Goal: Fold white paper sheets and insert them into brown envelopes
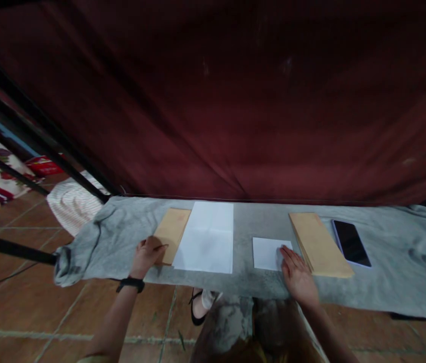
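Note:
My left hand (146,256), with a black band on the wrist, is curled over the near edge of a brown envelope (172,228) on the grey cloth (122,227). A large white sheet (207,237) lies just right of that envelope. My right hand (298,277) rests flat with fingers stretched out on the right edge of a small folded white paper (267,252). A stack of brown envelopes (317,242) lies beside that hand on the right.
A dark phone (351,242) lies right of the envelope stack. A dark red curtain (235,101) hangs behind the cloth-covered surface. Black metal bars (12,171) and a striped cloth (71,204) stand at the left over a tiled floor.

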Demonstrator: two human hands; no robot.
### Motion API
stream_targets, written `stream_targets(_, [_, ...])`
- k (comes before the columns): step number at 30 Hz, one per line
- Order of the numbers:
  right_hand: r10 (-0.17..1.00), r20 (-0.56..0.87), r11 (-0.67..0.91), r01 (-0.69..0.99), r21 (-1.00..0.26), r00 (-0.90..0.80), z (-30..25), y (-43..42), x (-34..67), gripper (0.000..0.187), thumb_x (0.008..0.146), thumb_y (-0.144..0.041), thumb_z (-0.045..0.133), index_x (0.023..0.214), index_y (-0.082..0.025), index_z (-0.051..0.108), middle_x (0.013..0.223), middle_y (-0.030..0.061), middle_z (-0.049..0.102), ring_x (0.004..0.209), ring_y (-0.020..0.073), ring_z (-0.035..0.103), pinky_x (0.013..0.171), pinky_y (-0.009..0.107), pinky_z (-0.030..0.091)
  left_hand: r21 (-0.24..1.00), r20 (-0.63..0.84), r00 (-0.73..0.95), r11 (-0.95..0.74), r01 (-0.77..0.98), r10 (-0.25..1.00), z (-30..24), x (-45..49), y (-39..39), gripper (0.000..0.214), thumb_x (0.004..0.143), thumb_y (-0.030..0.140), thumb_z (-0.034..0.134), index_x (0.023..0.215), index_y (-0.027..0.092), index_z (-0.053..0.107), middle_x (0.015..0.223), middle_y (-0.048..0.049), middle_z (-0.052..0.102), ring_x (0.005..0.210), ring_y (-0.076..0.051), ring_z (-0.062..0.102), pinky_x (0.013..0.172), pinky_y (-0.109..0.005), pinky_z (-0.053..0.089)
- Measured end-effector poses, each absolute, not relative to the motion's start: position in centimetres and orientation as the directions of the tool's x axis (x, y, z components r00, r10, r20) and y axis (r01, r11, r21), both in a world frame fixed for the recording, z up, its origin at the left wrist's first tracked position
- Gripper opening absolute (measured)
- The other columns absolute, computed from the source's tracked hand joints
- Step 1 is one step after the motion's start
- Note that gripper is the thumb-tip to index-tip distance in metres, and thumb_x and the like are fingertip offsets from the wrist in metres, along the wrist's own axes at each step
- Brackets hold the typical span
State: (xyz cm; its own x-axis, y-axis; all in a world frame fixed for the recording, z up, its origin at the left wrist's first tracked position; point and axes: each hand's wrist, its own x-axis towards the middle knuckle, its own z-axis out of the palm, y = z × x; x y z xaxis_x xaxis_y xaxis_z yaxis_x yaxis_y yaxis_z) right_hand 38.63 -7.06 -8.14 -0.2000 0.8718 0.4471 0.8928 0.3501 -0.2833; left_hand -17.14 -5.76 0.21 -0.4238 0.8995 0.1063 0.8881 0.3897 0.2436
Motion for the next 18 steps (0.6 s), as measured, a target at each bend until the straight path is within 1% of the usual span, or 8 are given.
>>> stream_targets(3, [0.876, 0.438, 0.345, 0.898, -0.275, -0.202, -8.2, -7.1, 38.6, 0.048, 0.099, -0.028, 0.035, 0.143, -0.018, 0.05, 0.144, 0.0125, 0.057, 0.134, 0.0252, 0.052, 0.114, 0.047, 0.041, 0.214, 0.118, -0.43, 0.4, 0.891, 0.895, 0.0, -17.0, -6.7, 0.061, 0.074, 0.051, 0.068, 0.122, 0.015, 0.057, 0.109, -0.0159, 0.067, 0.112, -0.037, 0.06, 0.094, -0.043, 0.045])
stream_targets(6, [0.873, 0.44, 0.352, 0.896, -0.27, -0.21, -8.1, -7.1, 38.7, 0.048, 0.099, -0.028, 0.036, 0.144, -0.018, 0.05, 0.144, 0.0125, 0.057, 0.134, 0.0249, 0.052, 0.113, 0.047, 0.042, 0.288, 0.169, -0.446, 0.389, 0.875, 0.879, 0.6, -16.5, -6.7, 0.067, 0.069, 0.05, 0.07, 0.121, 0.01, 0.057, 0.104, -0.019, 0.065, 0.111, -0.042, 0.058, 0.093, -0.048, 0.045])
stream_targets(8, [0.869, 0.447, 0.357, 0.894, -0.271, -0.211, -8.1, -7.1, 38.7, 0.049, 0.099, -0.029, 0.036, 0.145, -0.018, 0.049, 0.143, 0.012, 0.058, 0.133, 0.0247, 0.053, 0.113, 0.047, 0.043, 0.391, 0.194, -0.474, 0.376, 0.84, 0.859, 1.3, -16.4, -6.6, 0.061, 0.065, 0.048, 0.072, 0.113, 0.012, 0.061, 0.097, -0.0154, 0.065, 0.11, -0.042, 0.057, 0.093, -0.049, 0.044])
stream_targets(9, [0.868, 0.45, 0.358, 0.894, -0.27, -0.211, -8.1, -7.1, 38.7, 0.049, 0.099, -0.029, 0.035, 0.145, -0.019, 0.048, 0.143, 0.0117, 0.058, 0.133, 0.0247, 0.053, 0.113, 0.047, 0.043, 0.479, 0.194, -0.509, 0.372, 0.795, 0.839, 1.7, -16.4, -6.5, 0.056, 0.062, 0.046, 0.073, 0.107, 0.015, 0.063, 0.092, -0.0123, 0.064, 0.108, -0.04, 0.058, 0.093, -0.048, 0.045])
stream_targets(11, [0.865, 0.456, 0.358, 0.895, -0.266, -0.211, -8.2, -7.1, 38.7, 0.049, 0.099, -0.029, 0.035, 0.145, -0.019, 0.048, 0.142, 0.0115, 0.058, 0.133, 0.0249, 0.053, 0.113, 0.047, 0.042, 0.681, 0.152, -0.602, 0.358, 0.639, 0.784, 2.5, -16.5, -6.5, 0.042, 0.057, 0.041, 0.074, 0.092, 0.02, 0.063, 0.082, -0.0059, 0.062, 0.099, -0.035, 0.06, 0.088, -0.045, 0.047])
stream_targets(13, [0.864, 0.46, 0.354, 0.898, -0.26, -0.207, -8.2, -7.1, 38.7, 0.049, 0.099, -0.029, 0.036, 0.145, -0.019, 0.048, 0.142, 0.0114, 0.058, 0.133, 0.0252, 0.053, 0.113, 0.047, 0.042, 0.821, 0.07, -0.662, 0.334, 0.464, 0.747, 3.4, -16.7, -6.5, 0.033, 0.055, 0.04, 0.075, 0.078, 0.022, 0.06, 0.071, -0.0012, 0.059, 0.084, -0.029, 0.061, 0.077, -0.039, 0.048])
stream_targets(15, [0.863, 0.462, 0.353, 0.899, -0.257, -0.207, -8.3, -7.1, 38.8, 0.049, 0.098, -0.028, 0.036, 0.145, -0.019, 0.048, 0.142, 0.0112, 0.058, 0.133, 0.0255, 0.053, 0.112, 0.047, 0.043, 0.884, 0.007, -0.676, 0.312, 0.349, 0.737, 4.4, -17.0, -6.7, 0.032, 0.054, 0.043, 0.075, 0.07, 0.022, 0.057, 0.063, 0.0014, 0.058, 0.069, -0.023, 0.059, 0.065, -0.033, 0.047])
stream_targets(18, [0.859, 0.464, 0.363, 0.897, -0.253, -0.217, -8.3, -7.2, 38.8, 0.05, 0.098, -0.028, 0.035, 0.146, -0.02, 0.047, 0.143, 0.0109, 0.058, 0.132, 0.0255, 0.053, 0.112, 0.047, 0.042, 0.947, -0.052, -0.686, 0.253, 0.196, 0.725, 6.0, -17.1, -7.3, 0.04, 0.053, 0.05, 0.077, 0.069, 0.021, 0.056, 0.059, 0.0029, 0.059, 0.056, -0.017, 0.056, 0.055, -0.029, 0.045])
